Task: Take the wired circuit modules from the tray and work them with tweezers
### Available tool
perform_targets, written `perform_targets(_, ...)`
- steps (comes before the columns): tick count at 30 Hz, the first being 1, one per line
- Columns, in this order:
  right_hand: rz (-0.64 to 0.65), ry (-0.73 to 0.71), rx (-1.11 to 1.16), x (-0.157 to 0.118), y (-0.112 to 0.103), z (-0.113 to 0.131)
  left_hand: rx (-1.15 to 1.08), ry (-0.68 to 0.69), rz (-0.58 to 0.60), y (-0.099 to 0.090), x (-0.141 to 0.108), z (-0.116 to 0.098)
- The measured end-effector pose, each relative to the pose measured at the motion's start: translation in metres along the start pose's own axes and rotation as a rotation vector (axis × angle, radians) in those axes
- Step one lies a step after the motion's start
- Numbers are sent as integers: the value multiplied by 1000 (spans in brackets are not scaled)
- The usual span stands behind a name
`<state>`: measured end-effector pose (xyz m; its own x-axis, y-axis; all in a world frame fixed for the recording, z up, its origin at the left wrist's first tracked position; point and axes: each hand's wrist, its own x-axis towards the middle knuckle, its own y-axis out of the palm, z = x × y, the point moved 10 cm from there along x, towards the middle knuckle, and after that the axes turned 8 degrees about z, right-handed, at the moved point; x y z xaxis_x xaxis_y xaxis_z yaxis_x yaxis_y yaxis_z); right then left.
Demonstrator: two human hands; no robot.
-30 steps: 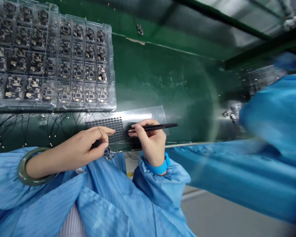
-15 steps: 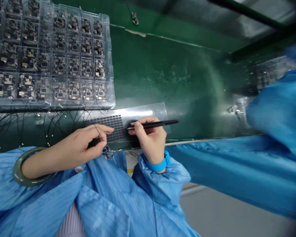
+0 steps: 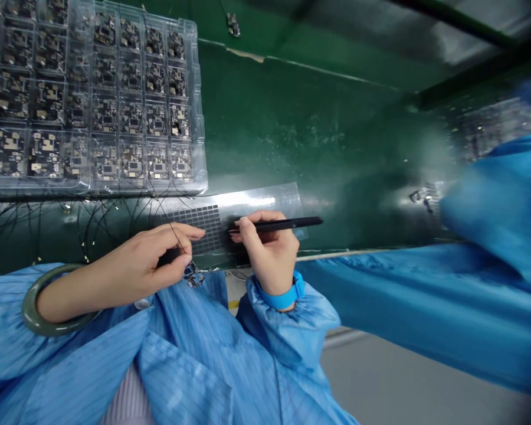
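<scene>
My left hand [image 3: 159,254] is closed, its thumb and bent fingers holding a small circuit board [image 3: 193,275] by its edge or thin black wire; the fingers cover the exact grip. Its index finger points over a clear sheet [image 3: 265,199] bearing a grid of small dark stickers [image 3: 209,223]. Pinched in my right hand [image 3: 269,251] is a pair of black tweezers [image 3: 292,224], lying almost level. Their tips are just right of the sticker grid, and whether they hold anything is too small to tell.
Clear plastic trays [image 3: 200,118] of circuit boards with black wires stand at the back left on the green bench [image 3: 265,118]. A loose board [image 3: 233,25] lies farther back. On the right, a co-worker's blue sleeve [image 3: 504,200] reaches over the bench near blurred parts.
The camera view has shifted slightly. Both hands keep nearly the same pose over the sheet, with the board and tweezers still held. The co-worker's sleeve has moved a little.
</scene>
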<state>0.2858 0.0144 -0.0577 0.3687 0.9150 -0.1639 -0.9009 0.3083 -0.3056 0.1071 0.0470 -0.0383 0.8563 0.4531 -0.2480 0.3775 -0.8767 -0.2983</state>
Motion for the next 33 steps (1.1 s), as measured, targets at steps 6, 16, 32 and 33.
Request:
perform_targets(6, -9, 32, 136, 2, -4, -4, -30, 8, -20, -1, 2, 1)
perform_targets(16, -23, -86, 611, 3, 7, 23, -267, -37, -164, -12, -3, 8)
perform_targets(32, -48, -89, 669, 4, -9, 26, -416, -9, -279, -22, -8, 6)
perform_targets(33, -50, -100, 676, -2, 1, 34, -434, -6, -324, -27, -9, 5)
